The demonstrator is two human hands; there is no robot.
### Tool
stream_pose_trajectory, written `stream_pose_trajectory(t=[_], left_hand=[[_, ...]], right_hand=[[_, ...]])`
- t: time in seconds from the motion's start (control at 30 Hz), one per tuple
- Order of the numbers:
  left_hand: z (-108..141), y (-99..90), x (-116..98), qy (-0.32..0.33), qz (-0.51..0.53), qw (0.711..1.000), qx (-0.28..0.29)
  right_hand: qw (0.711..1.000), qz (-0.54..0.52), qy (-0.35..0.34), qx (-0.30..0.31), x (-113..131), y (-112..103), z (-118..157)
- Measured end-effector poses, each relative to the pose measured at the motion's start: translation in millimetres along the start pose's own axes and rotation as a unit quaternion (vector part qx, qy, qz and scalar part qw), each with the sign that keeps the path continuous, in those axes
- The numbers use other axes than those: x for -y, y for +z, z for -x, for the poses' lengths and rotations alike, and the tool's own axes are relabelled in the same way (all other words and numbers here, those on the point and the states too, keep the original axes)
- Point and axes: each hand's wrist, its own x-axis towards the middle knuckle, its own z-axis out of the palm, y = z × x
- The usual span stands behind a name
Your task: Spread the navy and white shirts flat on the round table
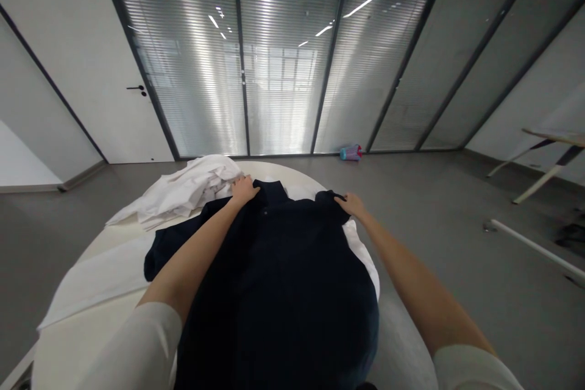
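Observation:
A dark navy shirt (292, 274) is spread over the round table, its collar (270, 190) at the far side and one sleeve (171, 244) stretched out to the left. My left hand (245, 189) is closed on the cloth just left of the collar. At the far right corner of the shirt, my right hand (353, 205) pinches the bunched fabric between thumb and fingers. The near end of the shirt hangs toward me and runs out of view at the bottom. White cloth (363, 250) shows from under its right edge.
A crumpled white garment (196, 186) lies at the table's far left, with flat white cloth (105, 274) nearer me. The pale table (68, 353) has a curved edge. Beyond stand a glass partition (283, 103), a blue-pink basket (351, 153) on the floor and another table (557, 136) at right.

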Motion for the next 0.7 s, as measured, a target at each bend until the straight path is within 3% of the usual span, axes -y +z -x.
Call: stream_pose_trajectory(t=[0.13, 0.23, 0.3, 0.37, 0.43, 0.53, 0.63, 0.7], left_hand=[[-0.3, 13.8, 1.3, 0.001, 0.005, 1.000, -0.012], [4.9, 18.7, 9.9, -0.008, 0.018, 0.996, -0.086], [4.7, 22.6, 16.8, -0.018, 0.026, 0.990, -0.140], [2.2, 29.2, 22.7, -0.017, 0.022, 0.986, -0.166], [-0.8, 37.3, 26.4, -0.008, 0.005, 0.987, -0.163], [-2.2, 42.8, 26.7, 0.011, 0.013, 0.987, -0.162], [6.5, 27.2, 25.8, 0.080, 0.065, 0.977, -0.184], [21.9, 2.9, 31.4, 0.145, 0.099, 0.967, -0.184]], right_hand=[[0.995, -0.033, 0.008, -0.097, -2.0, -0.2, 12.0], [0.983, -0.067, 0.024, -0.172, -6.6, -7.6, 9.3], [0.985, -0.063, 0.055, -0.152, -10.4, -6.8, 3.7], [0.991, -0.039, 0.092, -0.091, -14.4, 0.6, -0.6], [0.992, -0.024, 0.118, -0.045, -18.2, 10.3, -2.0], [0.991, -0.007, 0.134, -0.031, -20.8, 16.3, 1.2], [0.993, 0.012, 0.096, -0.070, -14.8, 7.6, 9.3], [0.996, 0.019, 0.009, -0.085, -3.9, 0.3, 18.9]])
